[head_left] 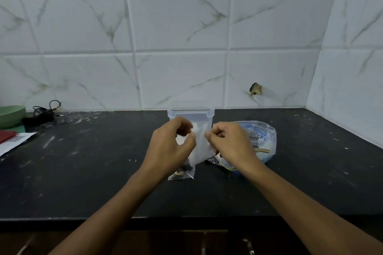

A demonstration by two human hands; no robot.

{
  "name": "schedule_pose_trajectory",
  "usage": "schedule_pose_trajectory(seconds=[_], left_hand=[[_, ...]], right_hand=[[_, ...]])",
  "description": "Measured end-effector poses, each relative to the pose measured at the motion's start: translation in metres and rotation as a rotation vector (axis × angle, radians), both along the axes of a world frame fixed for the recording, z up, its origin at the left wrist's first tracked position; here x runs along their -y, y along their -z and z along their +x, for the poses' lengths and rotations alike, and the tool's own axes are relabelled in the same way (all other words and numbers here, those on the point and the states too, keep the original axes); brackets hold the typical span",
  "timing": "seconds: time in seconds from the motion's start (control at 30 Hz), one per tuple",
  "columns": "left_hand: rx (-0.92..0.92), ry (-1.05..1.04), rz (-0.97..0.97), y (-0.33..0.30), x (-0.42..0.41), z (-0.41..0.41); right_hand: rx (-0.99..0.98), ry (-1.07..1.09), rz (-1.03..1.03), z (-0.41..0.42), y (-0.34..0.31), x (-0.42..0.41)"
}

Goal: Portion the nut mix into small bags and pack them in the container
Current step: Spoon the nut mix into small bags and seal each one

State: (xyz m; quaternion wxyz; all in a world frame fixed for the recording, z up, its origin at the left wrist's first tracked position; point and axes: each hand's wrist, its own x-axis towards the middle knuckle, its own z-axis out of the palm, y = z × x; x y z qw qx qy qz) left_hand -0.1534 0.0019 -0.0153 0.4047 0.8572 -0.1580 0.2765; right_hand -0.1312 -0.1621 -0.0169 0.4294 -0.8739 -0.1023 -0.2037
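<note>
On black counter [93, 172], going L to R: green bowl [10, 116] at 9 o'clock, cable [44, 111] beside it. Centre: L hand [170, 147] and R hand [232, 143] both pinch top of small bag [200, 147], few nuts at its bottom. Container [190, 113] stands just behind at 12 o'clock, lid off. Big bag [263, 141] at 3 o'clock, beside R hand.

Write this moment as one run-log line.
left hand: pinches small bag | right hand: pinches same bag | container: behind, open | step: sealing
</note>
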Motion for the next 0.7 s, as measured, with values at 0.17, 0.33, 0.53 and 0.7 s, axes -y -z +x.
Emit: schedule_pose_trajectory(seconds=[0.17,0.33,0.53,0.7], left_hand=[[-0.182,0.096,0.258,0.011,0.000,0.008],[-0.050,0.067,0.200,0.019,0.008,0.012],[-0.174,0.089,0.045,0.019,0.004,0.016],[-0.304,0.129,-0.073,0.026,-0.010,0.017]], right_hand=[[-0.151,-0.127,0.172,-0.004,-0.013,0.000],[-0.283,-0.244,0.314,-0.009,-0.018,0.007],[-0.326,-0.223,0.326,-0.004,-0.023,0.030],[-0.155,0.221,-0.665,0.021,-0.011,0.091]])
